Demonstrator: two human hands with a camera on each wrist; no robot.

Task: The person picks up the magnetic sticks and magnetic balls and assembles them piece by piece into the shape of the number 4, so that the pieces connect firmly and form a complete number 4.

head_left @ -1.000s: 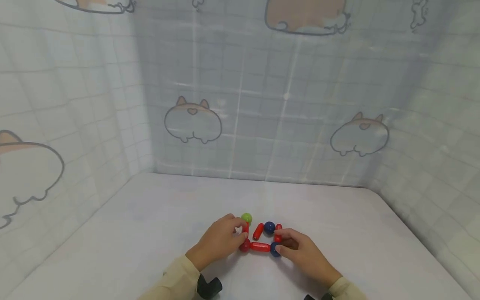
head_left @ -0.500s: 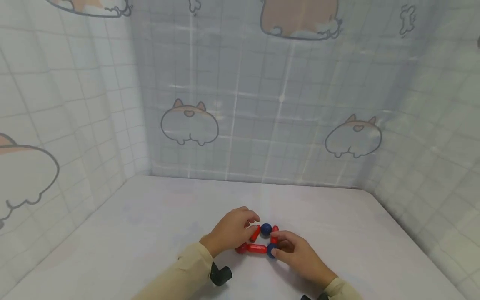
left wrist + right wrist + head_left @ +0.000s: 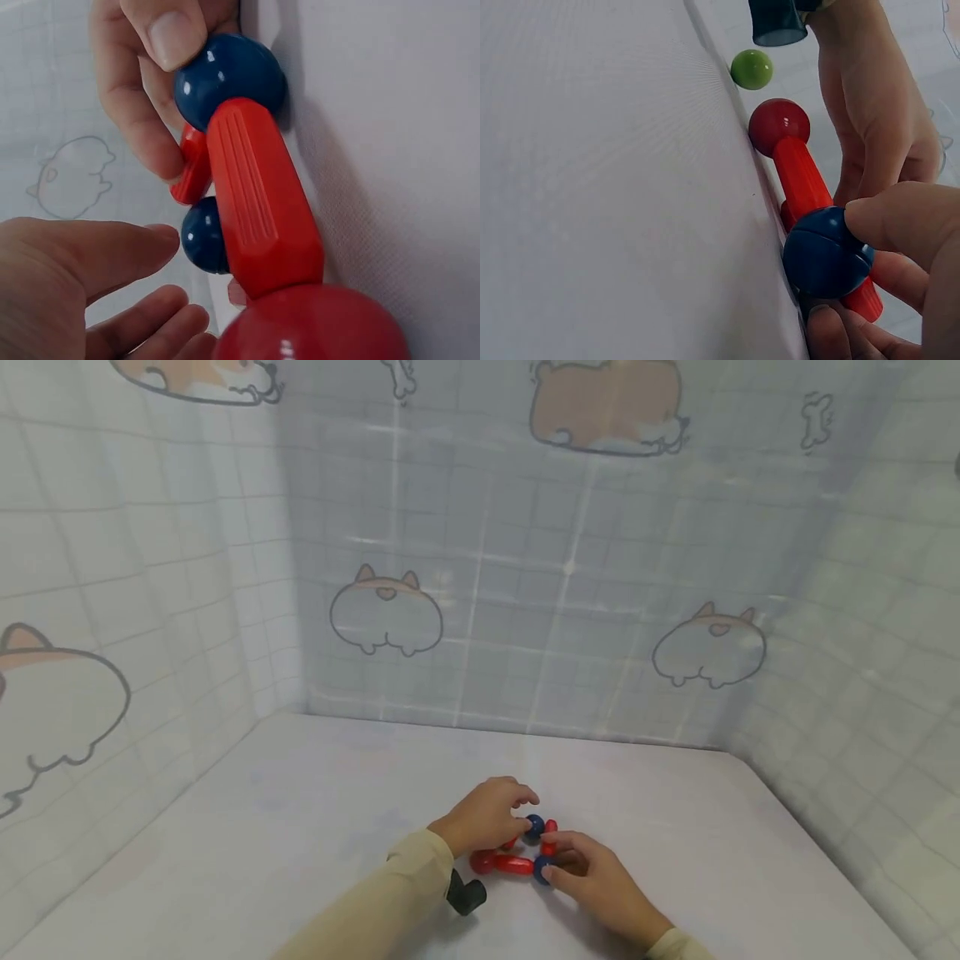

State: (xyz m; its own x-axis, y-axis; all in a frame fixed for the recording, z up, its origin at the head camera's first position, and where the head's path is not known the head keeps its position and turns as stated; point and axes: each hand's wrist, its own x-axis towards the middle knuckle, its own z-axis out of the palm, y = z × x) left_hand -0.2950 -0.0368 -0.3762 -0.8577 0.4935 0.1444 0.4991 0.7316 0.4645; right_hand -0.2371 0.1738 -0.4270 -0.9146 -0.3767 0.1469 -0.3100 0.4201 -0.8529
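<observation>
A blue ball [image 3: 232,79] at the near right corner of a ball-and-rod toy is pinched by my right hand [image 3: 600,878], thumb on top and fingers behind. From this ball a faceted red rod [image 3: 262,199] runs left to a red ball [image 3: 482,862]. A second red rod [image 3: 551,828] points away from the right fingers. My left hand [image 3: 482,816] reaches over the toy with loosely bent fingers, thumb tip close beside a far blue ball [image 3: 205,235]. Another red rod [image 3: 510,843] shows only partly below the left hand.
A green ball [image 3: 751,70] lies beyond the red ball in the right wrist view and is hidden in the head view. The white table [image 3: 337,793] is enclosed by a checked curtain [image 3: 495,677] with cartoon dogs. A black wrist device [image 3: 467,895] hangs under the left sleeve.
My left hand has left the green ball and the left red rod and moved right, over to the far blue ball. The right hand keeps its pinch on the near blue ball.
</observation>
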